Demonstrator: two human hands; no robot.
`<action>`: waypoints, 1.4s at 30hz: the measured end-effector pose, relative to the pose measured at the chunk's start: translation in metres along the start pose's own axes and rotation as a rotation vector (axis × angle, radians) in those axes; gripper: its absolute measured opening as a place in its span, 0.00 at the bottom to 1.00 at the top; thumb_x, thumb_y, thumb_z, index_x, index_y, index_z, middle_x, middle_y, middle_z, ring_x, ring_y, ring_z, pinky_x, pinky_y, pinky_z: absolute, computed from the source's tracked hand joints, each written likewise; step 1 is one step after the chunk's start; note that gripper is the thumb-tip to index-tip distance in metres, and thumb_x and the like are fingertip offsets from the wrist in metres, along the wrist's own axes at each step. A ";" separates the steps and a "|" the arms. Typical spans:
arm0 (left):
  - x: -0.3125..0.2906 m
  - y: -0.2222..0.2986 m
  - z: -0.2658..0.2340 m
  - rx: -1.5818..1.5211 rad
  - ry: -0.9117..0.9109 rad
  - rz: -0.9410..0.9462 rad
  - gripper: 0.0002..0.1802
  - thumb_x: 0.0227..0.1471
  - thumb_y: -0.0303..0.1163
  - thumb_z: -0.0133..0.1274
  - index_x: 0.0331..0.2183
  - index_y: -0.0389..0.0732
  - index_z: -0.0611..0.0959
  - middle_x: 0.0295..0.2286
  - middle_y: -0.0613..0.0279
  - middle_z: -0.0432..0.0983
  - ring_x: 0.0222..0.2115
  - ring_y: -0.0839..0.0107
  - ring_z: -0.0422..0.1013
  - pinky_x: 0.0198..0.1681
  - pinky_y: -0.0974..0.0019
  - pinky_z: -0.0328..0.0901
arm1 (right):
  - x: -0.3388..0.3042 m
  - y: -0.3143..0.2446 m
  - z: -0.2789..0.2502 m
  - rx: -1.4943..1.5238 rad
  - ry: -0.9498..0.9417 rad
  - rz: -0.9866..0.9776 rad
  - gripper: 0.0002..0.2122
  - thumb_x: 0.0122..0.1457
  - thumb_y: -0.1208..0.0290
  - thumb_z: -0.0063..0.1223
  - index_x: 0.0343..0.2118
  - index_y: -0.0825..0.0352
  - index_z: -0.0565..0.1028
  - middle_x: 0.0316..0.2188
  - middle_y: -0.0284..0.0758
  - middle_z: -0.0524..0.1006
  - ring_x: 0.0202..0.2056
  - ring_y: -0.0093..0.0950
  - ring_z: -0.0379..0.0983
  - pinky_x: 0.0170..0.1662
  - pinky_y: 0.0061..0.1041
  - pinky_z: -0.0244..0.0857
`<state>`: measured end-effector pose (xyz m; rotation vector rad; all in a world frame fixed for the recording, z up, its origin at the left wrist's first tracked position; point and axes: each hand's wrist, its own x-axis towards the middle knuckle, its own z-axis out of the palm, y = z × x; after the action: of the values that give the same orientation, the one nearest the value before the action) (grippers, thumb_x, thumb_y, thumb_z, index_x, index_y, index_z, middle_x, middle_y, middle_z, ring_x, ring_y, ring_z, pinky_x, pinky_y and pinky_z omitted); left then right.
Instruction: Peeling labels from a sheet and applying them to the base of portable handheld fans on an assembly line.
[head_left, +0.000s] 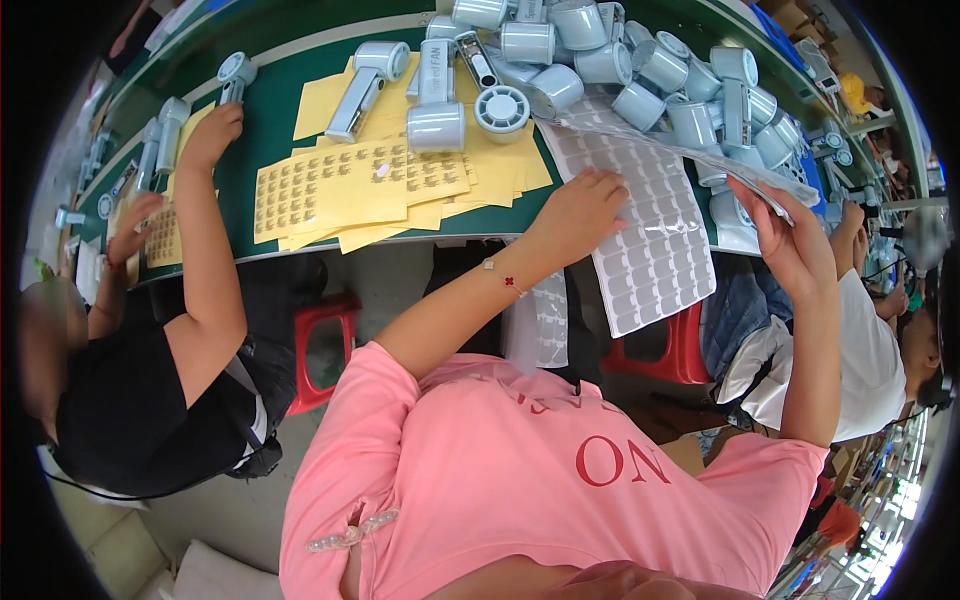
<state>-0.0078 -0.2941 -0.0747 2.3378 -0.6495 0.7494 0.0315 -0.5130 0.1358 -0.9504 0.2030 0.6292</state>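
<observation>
A sheet of grey die-cut stickers point(655, 265) hangs over the table's front edge before me. My left hand point(590, 205) lies on its left side, palm down, with the fingers stretched out. My right hand point(790, 235) pinches the right end of a thin, glossy lifted sheet point(700, 150), raised above the sticker sheet at an angle. Whether the two sheets are joined at the back is hidden. Behind them is a heap of pale blue handheld fans point(640, 65); some lie against the lifted sheet.
Yellow sticker sheets point(330, 195) overlap on the green table point(275, 90), with several fans on them. A co-worker in black point(150, 390) handles a fan at the left. Another person in white point(865, 350) sits at the right. Red stools point(325, 350) stand below.
</observation>
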 end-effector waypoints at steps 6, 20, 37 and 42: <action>0.004 0.004 -0.011 -0.117 -0.027 -0.073 0.22 0.47 0.36 0.57 0.44 0.36 0.75 0.47 0.55 0.70 0.48 0.58 0.66 0.54 0.58 0.61 | 0.010 -0.021 -0.003 0.079 -0.200 0.059 0.20 0.63 0.81 0.33 0.54 0.90 0.51 0.54 0.63 0.59 0.56 0.48 0.62 0.53 0.29 0.70; 0.018 -0.014 -0.017 -0.654 -0.031 -0.661 0.20 0.52 0.27 0.54 0.47 0.32 0.73 0.45 0.51 0.74 0.47 0.65 0.71 0.51 0.67 0.65 | 0.047 -0.070 0.010 0.344 -0.329 0.110 0.22 0.64 0.79 0.24 0.60 0.83 0.42 0.60 0.60 0.49 0.61 0.51 0.51 0.57 0.39 0.65; 0.052 -0.049 -0.062 -0.011 0.435 -0.345 0.22 0.40 0.25 0.63 0.39 0.37 0.75 0.37 0.56 0.73 0.36 0.61 0.71 0.37 0.65 0.69 | 0.020 -0.077 -0.008 0.543 -0.314 0.007 0.24 0.66 0.69 0.29 0.63 0.71 0.45 0.63 0.53 0.49 0.62 0.48 0.52 0.51 0.52 0.65; 0.061 -0.068 -0.054 0.236 0.311 -0.200 0.13 0.36 0.30 0.63 0.30 0.41 0.80 0.34 0.66 0.74 0.32 0.63 0.68 0.35 0.63 0.65 | 0.017 -0.083 -0.033 0.219 -0.345 -0.069 0.21 0.64 0.76 0.32 0.59 0.80 0.52 0.62 0.54 0.51 0.61 0.44 0.54 0.51 0.37 0.70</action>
<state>0.0581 -0.2264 -0.0257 2.3764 -0.1975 1.1149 0.0968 -0.5674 0.1669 -0.6238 -0.0679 0.6815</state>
